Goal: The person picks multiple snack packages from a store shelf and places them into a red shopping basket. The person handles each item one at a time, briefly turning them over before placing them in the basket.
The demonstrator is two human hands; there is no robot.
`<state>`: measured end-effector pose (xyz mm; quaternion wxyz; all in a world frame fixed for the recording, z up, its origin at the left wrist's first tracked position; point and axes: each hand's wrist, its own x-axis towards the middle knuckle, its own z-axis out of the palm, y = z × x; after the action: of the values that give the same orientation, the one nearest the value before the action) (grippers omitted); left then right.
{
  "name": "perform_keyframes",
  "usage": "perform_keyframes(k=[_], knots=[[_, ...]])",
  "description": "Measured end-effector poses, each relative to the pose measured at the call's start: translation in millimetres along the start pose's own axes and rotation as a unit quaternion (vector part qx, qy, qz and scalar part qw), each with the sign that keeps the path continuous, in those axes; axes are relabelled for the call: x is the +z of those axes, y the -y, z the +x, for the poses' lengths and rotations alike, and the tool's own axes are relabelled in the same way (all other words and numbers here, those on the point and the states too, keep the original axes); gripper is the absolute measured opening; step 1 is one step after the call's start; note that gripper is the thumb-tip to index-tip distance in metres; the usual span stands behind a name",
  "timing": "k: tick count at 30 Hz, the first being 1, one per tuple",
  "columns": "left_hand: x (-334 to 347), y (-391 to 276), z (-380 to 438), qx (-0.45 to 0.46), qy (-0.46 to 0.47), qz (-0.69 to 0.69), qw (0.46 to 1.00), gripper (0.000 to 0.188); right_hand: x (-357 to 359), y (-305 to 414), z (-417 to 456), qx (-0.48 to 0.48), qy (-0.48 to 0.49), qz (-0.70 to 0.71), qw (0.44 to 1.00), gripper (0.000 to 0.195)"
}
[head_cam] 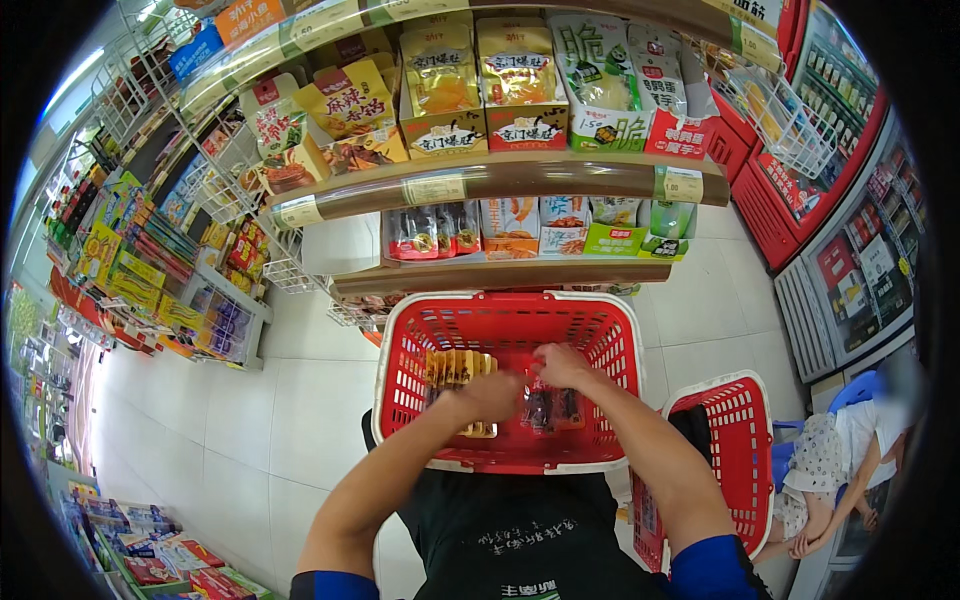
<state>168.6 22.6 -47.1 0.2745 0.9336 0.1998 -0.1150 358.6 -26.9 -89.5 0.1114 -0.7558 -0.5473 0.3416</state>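
Observation:
A red plastic shopping basket (517, 315) with a white rim stands in front of me, below the shelf. Both my hands reach into it. My left hand (493, 395) is over the middle of the basket, beside a row of yellow snack packets (457, 366) on the left side; its fingers are blurred. My right hand (561, 365) is at the upper end of several dark snack packets (551, 411) in clear and red wrapping, with its fingers bent down. Whether either hand grips a packet is hidden.
Shelf tiers with boxed snack packets (523, 90) rise ahead. On the lower tier, a white open box (343, 244) is beside dark-red packets (431, 231). A second red basket (739, 450) stands at my right, near a seated person (840, 457). Drinks coolers (855, 255) line the right side.

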Motion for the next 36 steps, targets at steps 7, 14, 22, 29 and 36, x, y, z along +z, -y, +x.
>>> perform_keyframes(k=[7, 14, 22, 29, 36], knots=[[-152, 16, -64, 0.012, -0.535, -0.232, 0.812, 0.018, -86, 135, -31, -0.292, -0.156, 0.323, 0.887, 0.022], [-153, 55, -59, -0.103, -0.461, -0.102, 0.875, 0.037, -82, 187, 29, -0.258, -0.11, 0.294, 0.914, 0.044], [-157, 32, -62, -0.026, -0.489, -0.352, 0.798, 0.041, -100, 188, 7, -0.22, 0.065, 0.576, 0.785, 0.04], [-135, -3, -67, 0.006, -0.408, -0.582, 0.703, 0.03, -99, 139, -33, -0.23, 0.054, 0.48, 0.845, 0.036], [-33, -7, -60, -0.022, -0.19, -0.494, 0.848, 0.016, -103, 54, -18, -0.22, -0.025, 0.386, 0.895, 0.031]])
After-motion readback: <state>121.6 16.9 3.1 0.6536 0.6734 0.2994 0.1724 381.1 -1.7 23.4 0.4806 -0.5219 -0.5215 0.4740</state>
